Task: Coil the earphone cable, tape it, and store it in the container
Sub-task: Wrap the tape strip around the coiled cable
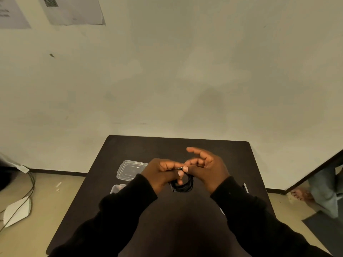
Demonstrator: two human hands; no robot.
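Both hands meet above a dark table [130,145]: left hand [159,173] grips the coiled black earphone cable [182,185] (loops hanging), right hand [204,166] pinches its end.

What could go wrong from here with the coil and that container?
1. The coiled cable hangs from the hands, left hand and right hand, pinched only at the top; loops could spring loose before taping.
2. The container sits partly hidden behind the left sleeve, which might knock it.
3. The lid lies close by too.
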